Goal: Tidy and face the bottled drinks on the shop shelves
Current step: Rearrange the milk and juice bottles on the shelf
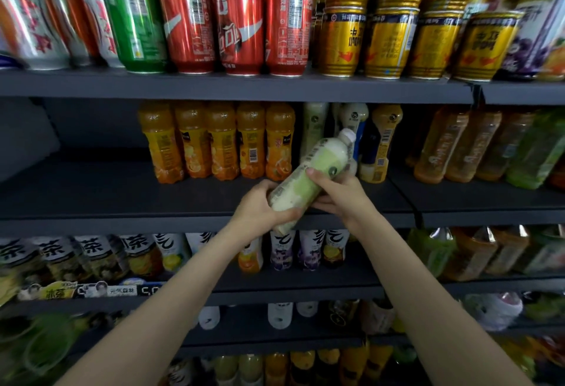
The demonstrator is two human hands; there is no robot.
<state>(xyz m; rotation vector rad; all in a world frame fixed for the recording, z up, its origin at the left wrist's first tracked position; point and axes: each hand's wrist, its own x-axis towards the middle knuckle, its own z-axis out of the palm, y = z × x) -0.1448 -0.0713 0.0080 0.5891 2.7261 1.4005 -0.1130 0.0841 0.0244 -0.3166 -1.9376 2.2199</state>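
both hands, left hand (258, 202) and right hand (339, 194), grip a pale green bottle (308, 177) tilted before the middle shelf (122, 202). it seems mid-facing; next stand it upright beside the orange bottles (220, 141), label forward.

Middle shelf (91, 202): left stretch is lying bare, open for a hand back to the rear wall. Orange juice bottles (214, 141) are walling off the centre. Pale bottles (315, 122) and a yellow-blue bottle (377, 144) are blocking the right behind the tilted pale green bottle (308, 177). Front lip strip is staying open. Shelf above is capping headroom, cans (238, 25) sitting on it.
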